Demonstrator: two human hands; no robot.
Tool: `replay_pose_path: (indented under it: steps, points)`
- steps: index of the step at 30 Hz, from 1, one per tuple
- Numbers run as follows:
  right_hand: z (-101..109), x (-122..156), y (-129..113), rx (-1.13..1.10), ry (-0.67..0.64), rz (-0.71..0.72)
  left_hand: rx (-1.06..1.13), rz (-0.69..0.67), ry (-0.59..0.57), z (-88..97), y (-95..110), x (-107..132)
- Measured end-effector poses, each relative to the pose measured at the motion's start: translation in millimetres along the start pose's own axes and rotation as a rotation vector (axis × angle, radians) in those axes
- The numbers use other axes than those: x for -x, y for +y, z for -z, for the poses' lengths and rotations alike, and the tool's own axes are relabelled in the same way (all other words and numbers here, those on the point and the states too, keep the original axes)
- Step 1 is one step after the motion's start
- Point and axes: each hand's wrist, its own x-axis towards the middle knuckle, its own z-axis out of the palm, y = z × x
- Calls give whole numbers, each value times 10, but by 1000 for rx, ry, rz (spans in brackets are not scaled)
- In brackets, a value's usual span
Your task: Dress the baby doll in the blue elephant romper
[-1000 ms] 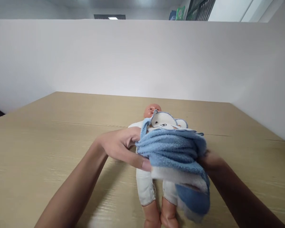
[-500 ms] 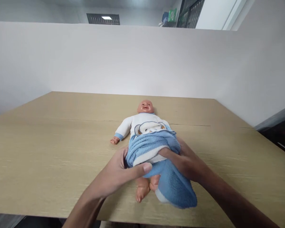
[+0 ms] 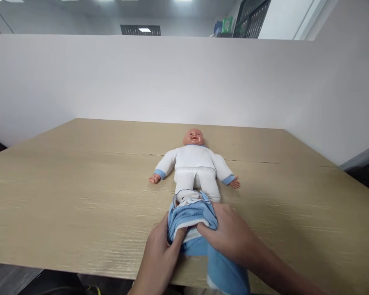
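A baby doll (image 3: 194,157) in a white outfit with blue cuffs lies on its back, head at the far end and arms spread. Over its lower legs is a bunched blue-and-white plush garment (image 3: 193,214) with a cartoon animal face at its top. My left hand (image 3: 162,248) grips the garment's left side, thumb inside the white-edged opening. On the other side my right hand (image 3: 229,229) pinches the same edge. A blue part of the garment (image 3: 226,268) hangs below my right hand towards the table's front edge. The garment and hands hide the doll's feet.
The wooden table (image 3: 104,196) has a seam across it behind the doll's arms. A white partition wall (image 3: 178,78) rises at its far side. Dark objects (image 3: 365,172) stand beyond the right edge, and a black item (image 3: 51,282) is below the front left edge.
Both hands have drawn the garment towards me, from the doll's belly down to its lower legs. The white torso, thighs and right-side arm now show; the feet are covered.
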Motion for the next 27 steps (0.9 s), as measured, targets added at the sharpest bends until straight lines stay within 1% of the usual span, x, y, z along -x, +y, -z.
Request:
replay_pose_path:
  steps: [3, 6, 8, 11, 13, 15, 17, 19, 21, 23, 25, 27]
  points:
    - [-83, -6, 89, 56, 57, -50, -48, -5, 13, -24, -58, -94]
    - [-143, -27, 152, 69, 80, -71, -39, -13, -15, -41, -49, -203]
    - [-181, -76, 185, 82, 98, -91, -28, -23, -19, -49, -33, -290]
    - [-231, -199, 222, 98, 147, -86, -40, -43, 8, -54, -34, -442]
    - [-232, -283, 220, 111, 169, -78, -54, -53, 23, -47, -51, -533]
    - [-183, -330, 180, 127, 170, -86, -64, -64, 32, -25, -65, -579]
    - [-78, -318, 104, 93, 116, -80, -36, -78, 19, 16, -52, -551]
    - [66, -252, 12, 22, 16, -53, 16, -71, -6, 68, -2, -446]
    - [211, -160, -70, 3, -71, -50, 55, -25, -26, 114, 73, -297]
    - [317, -85, -122, 59, -118, -84, 57, 42, -32, 138, 142, -160]
    - [360, -55, -136, 110, -144, -103, 38, 91, -38, 135, 167, -78]
    - [338, -67, -115, 99, -168, -57, -8, 105, -66, 112, 138, -55]
